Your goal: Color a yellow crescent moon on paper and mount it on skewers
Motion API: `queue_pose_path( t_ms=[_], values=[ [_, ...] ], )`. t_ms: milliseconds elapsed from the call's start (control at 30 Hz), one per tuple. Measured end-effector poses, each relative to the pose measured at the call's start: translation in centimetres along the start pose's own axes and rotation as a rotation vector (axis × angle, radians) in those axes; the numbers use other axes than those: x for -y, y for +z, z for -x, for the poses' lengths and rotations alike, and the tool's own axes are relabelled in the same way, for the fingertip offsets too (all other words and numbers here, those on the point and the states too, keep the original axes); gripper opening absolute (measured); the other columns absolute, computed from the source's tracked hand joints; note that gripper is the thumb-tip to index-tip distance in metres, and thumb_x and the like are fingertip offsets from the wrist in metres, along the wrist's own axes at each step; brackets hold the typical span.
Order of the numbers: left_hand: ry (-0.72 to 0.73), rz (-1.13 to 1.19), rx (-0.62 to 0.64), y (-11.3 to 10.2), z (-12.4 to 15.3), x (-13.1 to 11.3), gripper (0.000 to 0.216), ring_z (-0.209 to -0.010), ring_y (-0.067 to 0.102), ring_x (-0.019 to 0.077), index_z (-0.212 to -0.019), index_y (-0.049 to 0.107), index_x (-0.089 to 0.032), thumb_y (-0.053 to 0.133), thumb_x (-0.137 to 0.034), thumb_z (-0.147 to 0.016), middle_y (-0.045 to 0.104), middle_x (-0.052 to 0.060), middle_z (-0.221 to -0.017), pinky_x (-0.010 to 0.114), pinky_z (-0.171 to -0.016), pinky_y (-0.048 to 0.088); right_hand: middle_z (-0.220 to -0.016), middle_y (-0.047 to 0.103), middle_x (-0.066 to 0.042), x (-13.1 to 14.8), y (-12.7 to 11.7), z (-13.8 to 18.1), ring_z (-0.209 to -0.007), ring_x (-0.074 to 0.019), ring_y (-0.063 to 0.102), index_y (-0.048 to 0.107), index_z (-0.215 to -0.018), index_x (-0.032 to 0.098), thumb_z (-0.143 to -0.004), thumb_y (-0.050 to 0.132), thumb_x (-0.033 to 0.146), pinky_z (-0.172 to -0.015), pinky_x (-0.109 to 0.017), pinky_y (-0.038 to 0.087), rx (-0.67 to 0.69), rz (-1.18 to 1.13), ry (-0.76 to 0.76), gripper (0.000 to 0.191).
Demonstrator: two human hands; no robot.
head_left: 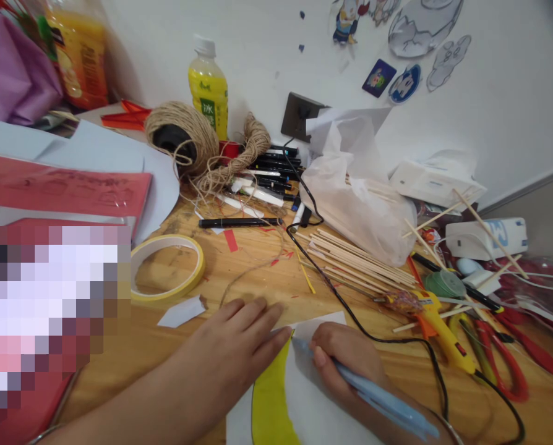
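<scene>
My left hand lies flat with its fingers stretched out, pressing down on a yellow paper shape and the white sheet beneath it, at the table's near edge. My right hand is closed around a light blue pen. The pen's tip touches the white sheet right at the top of the yellow shape, close to my left fingertips.
The wooden table carries a yellow tape roll, a twine spool, black markers, wooden sticks, a white plastic bag, a yellow glue gun with a black cord, red scissors and a yellow drink bottle. Red paper lies at the left.
</scene>
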State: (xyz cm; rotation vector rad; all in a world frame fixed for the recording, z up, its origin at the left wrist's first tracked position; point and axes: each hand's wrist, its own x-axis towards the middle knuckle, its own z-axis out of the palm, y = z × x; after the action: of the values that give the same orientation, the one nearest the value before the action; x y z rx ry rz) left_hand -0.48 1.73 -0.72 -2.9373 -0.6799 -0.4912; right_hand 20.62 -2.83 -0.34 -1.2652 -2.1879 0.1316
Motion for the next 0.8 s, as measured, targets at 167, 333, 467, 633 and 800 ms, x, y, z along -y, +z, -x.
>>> queue_pose_path(
  t_ms=[167, 333, 467, 633, 800],
  values=[
    [-0.003, -0.002, 0.004, 0.02, -0.05, 0.05, 0.03, -0.106, 0.05, 0.0258, -0.117, 0.058, -0.021, 0.057, -0.026, -0.088, 0.062, 0.006, -0.121, 0.038, -0.084, 0.036, -0.049, 0.055, 0.002, -0.02, -0.03, -0.07, -0.041, -0.0108, 0.052, 0.045, -0.062, 0.023, -0.092, 0.034, 0.017, -0.042, -0.021, 0.042, 0.013, 0.008, -0.003, 0.032],
    [0.005, -0.003, 0.008, 0.07, 0.08, 0.06, 0.031, -0.106, 0.05, 0.0254, -0.117, 0.058, -0.022, 0.058, -0.027, -0.087, 0.062, 0.006, -0.12, 0.038, -0.085, 0.035, -0.05, 0.056, 0.001, 0.23, -0.38, -0.22, -0.044, -0.0116, 0.053, 0.045, -0.061, 0.022, -0.093, 0.034, 0.017, -0.045, -0.021, 0.044, 0.031, -0.012, -0.006, 0.034],
    [0.0, -0.008, 0.012, 0.14, 0.19, 0.01, 0.031, -0.106, 0.05, 0.0248, -0.118, 0.057, -0.023, 0.058, -0.029, -0.088, 0.061, 0.005, -0.122, 0.037, -0.085, 0.035, -0.05, 0.054, 0.002, 0.36, -0.37, -0.21, -0.043, -0.0112, 0.051, 0.045, -0.062, 0.022, -0.091, 0.034, 0.015, -0.042, -0.021, 0.042, 0.024, -0.007, -0.016, 0.031],
    [-0.002, -0.013, -0.005, 0.13, -0.01, 0.05, 0.029, -0.105, 0.051, 0.024, -0.117, 0.059, -0.023, 0.058, -0.029, -0.088, 0.063, 0.004, -0.12, 0.036, -0.085, 0.035, -0.05, 0.053, 0.002, 0.53, -0.28, -0.36, -0.042, -0.0125, 0.048, 0.042, -0.063, 0.023, -0.088, 0.034, 0.014, -0.041, -0.023, 0.042, 0.011, -0.019, -0.04, 0.028],
    [-0.006, -0.015, -0.001, 0.0, -0.04, -0.01, 0.029, -0.106, 0.051, 0.0242, -0.116, 0.059, -0.023, 0.058, -0.03, -0.088, 0.063, 0.004, -0.121, 0.036, -0.085, 0.035, -0.05, 0.053, 0.002, 0.39, -0.2, -0.57, -0.042, -0.0138, 0.049, 0.041, -0.065, 0.024, -0.088, 0.034, 0.015, -0.041, -0.025, 0.043, -0.015, -0.02, -0.09, 0.027]
  ],
)
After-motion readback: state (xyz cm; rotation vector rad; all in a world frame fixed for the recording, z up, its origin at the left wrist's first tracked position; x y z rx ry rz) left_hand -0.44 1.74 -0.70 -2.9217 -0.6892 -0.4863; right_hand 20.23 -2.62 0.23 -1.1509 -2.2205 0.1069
